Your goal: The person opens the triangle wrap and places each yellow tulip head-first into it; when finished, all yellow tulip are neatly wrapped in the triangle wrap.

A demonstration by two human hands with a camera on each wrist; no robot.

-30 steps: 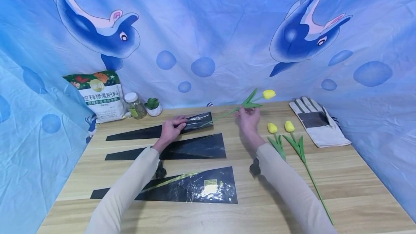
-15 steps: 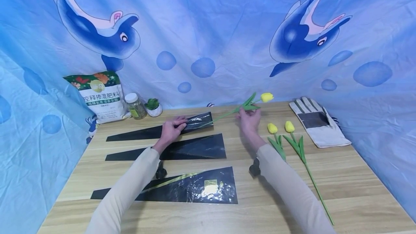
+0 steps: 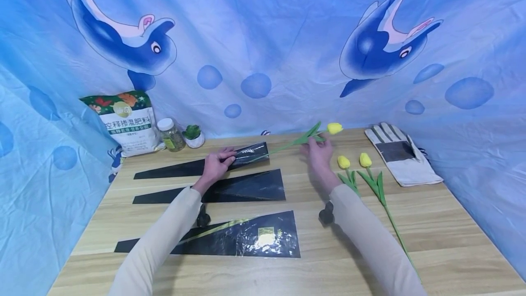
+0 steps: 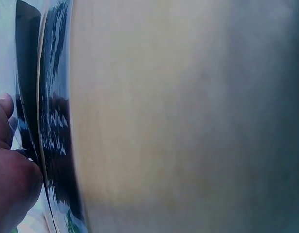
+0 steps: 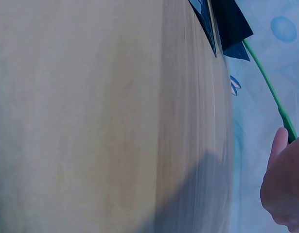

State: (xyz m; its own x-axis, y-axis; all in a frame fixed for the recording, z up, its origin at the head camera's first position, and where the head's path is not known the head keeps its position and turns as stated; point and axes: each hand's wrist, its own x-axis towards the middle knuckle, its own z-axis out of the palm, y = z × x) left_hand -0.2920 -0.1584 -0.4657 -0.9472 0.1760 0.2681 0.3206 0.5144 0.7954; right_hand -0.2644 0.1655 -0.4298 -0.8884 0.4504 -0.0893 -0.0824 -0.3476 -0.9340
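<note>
In the head view my left hand [image 3: 218,164] pinches the farthest black tapered flower sleeve [image 3: 252,153] near its wide end. The left wrist view shows that sleeve [image 4: 27,63] lifted on edge beside my fingers. My right hand [image 3: 320,154] holds a yellow artificial tulip [image 3: 334,128] by its green leaves and stem below the bloom. Its stem slants down left into the wide mouth of the sleeve; how deep the tip lies is hard to see. In the right wrist view the green stem [image 5: 266,80] runs from the sleeve to my right hand [image 5: 288,182].
Two more black sleeves [image 3: 250,186] [image 3: 242,236] lie nearer on the wooden table [image 3: 328,264]. Two yellow tulips [image 3: 365,160] [image 3: 343,162] lie right of my right arm, beside white gloves [image 3: 404,154]. A fertilizer bag [image 3: 131,127], jar [image 3: 170,135] and small potted plant [image 3: 193,136] stand back left.
The tulip has slid slightly left and downward, toward the sleeve. My right hand has shifted a little to the right along it. My left hand stays on the sleeve.
</note>
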